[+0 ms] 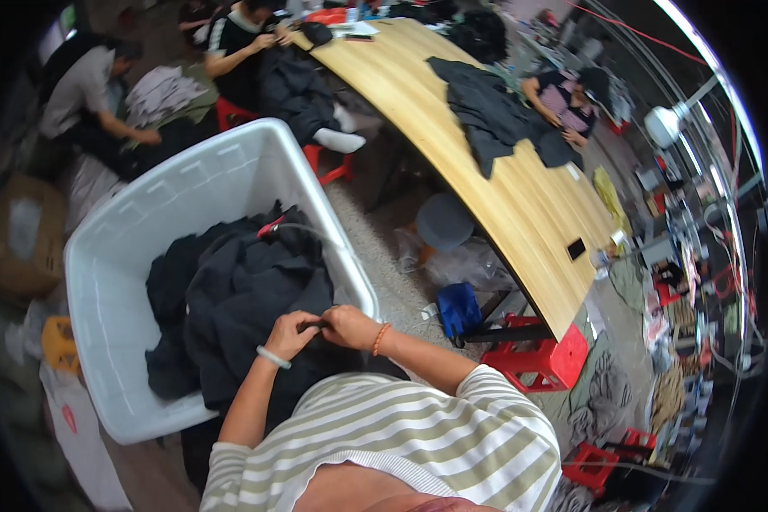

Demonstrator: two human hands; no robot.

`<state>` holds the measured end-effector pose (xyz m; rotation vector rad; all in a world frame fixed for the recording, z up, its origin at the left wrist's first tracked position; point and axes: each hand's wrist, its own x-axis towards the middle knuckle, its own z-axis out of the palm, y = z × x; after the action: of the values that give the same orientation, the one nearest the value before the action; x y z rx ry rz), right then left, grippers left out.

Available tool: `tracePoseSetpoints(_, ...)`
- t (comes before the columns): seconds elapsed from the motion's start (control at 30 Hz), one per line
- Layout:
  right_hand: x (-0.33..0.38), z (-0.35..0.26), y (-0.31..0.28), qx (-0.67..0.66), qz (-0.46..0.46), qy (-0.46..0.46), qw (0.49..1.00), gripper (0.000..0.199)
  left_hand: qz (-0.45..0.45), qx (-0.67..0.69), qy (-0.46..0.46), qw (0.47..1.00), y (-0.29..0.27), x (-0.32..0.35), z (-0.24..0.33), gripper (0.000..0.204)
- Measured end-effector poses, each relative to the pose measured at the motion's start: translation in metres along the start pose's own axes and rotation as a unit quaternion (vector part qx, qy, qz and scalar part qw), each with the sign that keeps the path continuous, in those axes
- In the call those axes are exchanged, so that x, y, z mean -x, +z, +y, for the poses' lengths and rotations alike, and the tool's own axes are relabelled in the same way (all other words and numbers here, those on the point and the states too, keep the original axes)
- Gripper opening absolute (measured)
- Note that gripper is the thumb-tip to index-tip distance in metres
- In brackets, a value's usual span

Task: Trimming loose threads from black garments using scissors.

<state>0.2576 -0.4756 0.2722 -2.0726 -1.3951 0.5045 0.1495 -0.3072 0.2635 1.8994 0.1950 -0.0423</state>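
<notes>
My left hand (288,335), with a pale bangle at its wrist, is closed in a pinch on the edge of a dark garment (260,277). Close against it, my right hand (350,328) also pinches a bit of the dark cloth; an orange beaded bracelet circles that wrist. Most of the garment drapes over a heap of dark clothing (169,282) inside a large white plastic bin (115,341). A small red object (270,227) lies on the cloth near the bin's far right wall. My fingertips hide the exact spot they grip.
Right of the bin stands a long wooden table (401,81) with dark garments (491,115) and a phone (577,248) on it. Red stools (550,358) and a blue bag (459,309) are below. Several people sit working around. A brown carton (26,239) stands at left.
</notes>
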Motion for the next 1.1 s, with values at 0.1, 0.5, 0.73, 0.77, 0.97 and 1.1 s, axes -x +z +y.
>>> tracePoseSetpoints(0.1,-0.003,-0.007,-0.005,-0.019,-0.03,-0.01,0.999,0.019,0.041,-0.031,0.035,0.998,0.003,0.007,0.002,0.017)
tracePoseSetpoints(0.5,-0.02,0.009,-0.038,-0.086,-0.156,-0.09,0.98,0.027,0.188,-0.051,0.063,0.979,0.034,0.013,-0.003,0.013)
tracePoseSetpoints(0.73,-0.017,0.027,-0.044,-0.211,-0.208,0.005,0.955,0.013,0.255,-0.006,0.042,0.966,0.054,0.011,0.009,0.014)
tracePoseSetpoints(0.77,-0.019,0.027,-0.045,-0.215,-0.226,0.029,0.95,0.014,0.27,-0.011,0.033,0.962,0.056,0.011,0.01,0.014)
tracePoseSetpoints(0.97,-0.035,0.02,-0.065,-0.313,-0.306,0.088,0.895,0.014,0.332,-0.023,0.024,0.943,0.061,0.024,0.025,0.019)
tracePoseSetpoints(1.1,-0.032,-0.005,-0.119,-0.297,-0.324,0.069,0.896,0.012,0.355,-0.179,-0.012,0.918,0.062,0.063,0.034,0.085)
